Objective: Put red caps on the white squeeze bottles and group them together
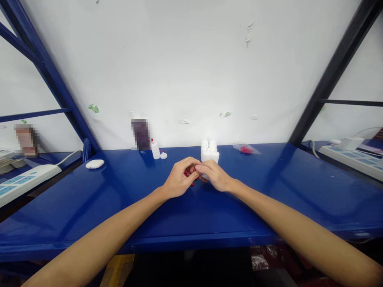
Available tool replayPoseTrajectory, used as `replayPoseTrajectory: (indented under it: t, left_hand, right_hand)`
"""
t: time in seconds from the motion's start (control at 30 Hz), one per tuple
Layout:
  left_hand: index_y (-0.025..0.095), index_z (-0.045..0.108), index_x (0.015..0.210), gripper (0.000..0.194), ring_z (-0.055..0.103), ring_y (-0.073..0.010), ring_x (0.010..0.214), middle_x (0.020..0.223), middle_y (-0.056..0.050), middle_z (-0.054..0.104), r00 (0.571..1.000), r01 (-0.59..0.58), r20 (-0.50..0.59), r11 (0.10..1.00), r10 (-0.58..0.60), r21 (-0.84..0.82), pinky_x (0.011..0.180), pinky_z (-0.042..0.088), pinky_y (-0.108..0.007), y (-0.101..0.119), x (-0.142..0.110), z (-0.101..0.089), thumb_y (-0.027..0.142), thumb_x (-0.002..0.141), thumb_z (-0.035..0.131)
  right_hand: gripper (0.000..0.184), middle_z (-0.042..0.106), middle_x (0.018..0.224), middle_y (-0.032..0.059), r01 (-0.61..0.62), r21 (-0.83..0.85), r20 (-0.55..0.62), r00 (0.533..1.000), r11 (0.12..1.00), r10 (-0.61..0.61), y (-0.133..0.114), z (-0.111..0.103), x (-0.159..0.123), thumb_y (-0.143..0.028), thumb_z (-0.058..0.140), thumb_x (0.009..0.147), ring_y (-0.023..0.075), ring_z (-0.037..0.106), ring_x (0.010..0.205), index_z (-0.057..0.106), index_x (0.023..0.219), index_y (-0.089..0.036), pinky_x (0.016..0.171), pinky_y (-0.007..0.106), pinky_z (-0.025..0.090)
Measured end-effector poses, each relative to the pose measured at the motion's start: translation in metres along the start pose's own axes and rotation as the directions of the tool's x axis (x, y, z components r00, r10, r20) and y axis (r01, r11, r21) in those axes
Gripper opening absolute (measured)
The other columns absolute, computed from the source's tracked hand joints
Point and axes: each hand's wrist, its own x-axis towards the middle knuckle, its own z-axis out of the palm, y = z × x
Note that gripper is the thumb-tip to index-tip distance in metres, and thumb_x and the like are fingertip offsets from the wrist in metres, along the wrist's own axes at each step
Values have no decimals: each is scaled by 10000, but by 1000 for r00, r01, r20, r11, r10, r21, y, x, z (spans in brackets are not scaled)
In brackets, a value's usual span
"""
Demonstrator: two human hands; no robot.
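My left hand (180,177) and my right hand (214,175) meet over the middle of the blue table, their fingertips touching. The left fingers are curled in, and small red caps (186,172) show in the gap between thumb and forefinger. One more red cap (192,184) lies on the table just below that hand. My right hand is closed, thumb against fingers; something white shows under it, but what it grips is hidden. Right behind the hands stands a tight group of white plastic bottles (210,152) with pointed nozzle tops.
At the back stand a red-tipped squeeze bottle (155,150) and a separate nozzle top (163,155). A clear bag of red caps (246,149) lies back right. A white rounded case (95,164) sits at left. Power strips (30,181) flank the blue table (191,223).
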Motion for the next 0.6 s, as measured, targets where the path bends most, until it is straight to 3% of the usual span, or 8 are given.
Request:
replayPoseTrajectory:
  t: [0.17, 0.37, 0.6]
  left_hand:
    - [162, 649, 967, 223, 583, -136, 743, 842, -35, 615, 994, 106, -14, 976, -111, -191, 653, 491, -247, 2, 0, 4, 371, 903, 603]
    - [130, 695, 868, 294, 662, -167, 689, 763, -21, 603, 980, 172, 1, 839, -200, -517, 674, 561, -322, 4, 5, 9, 418, 817, 713]
    - [153, 760, 837, 278, 640, -140, 693, 813, -28, 592, 978, 188, 14, 848, -209, -496, 647, 543, -290, -2, 6, 3, 417, 752, 778]
  right_hand:
    - [468, 413, 545, -31, -12, -3, -69, 998, 1000, 11, -4, 1, 0, -499, 447, 931, 103, 381, 526, 477, 596, -174, 520, 266, 295]
    - [481, 452, 521, -16, -13, 74, -125, 992, 997, 22, -1, 3, 1, -502, 423, 924, 109, 421, 490, 501, 581, -174, 497, 265, 329]
    - [403, 464, 547, -19, 0, 71, -99, 995, 997, 7, -1, 1, -1, -440, 449, 913, 109, 431, 503, 505, 616, -172, 499, 261, 338]
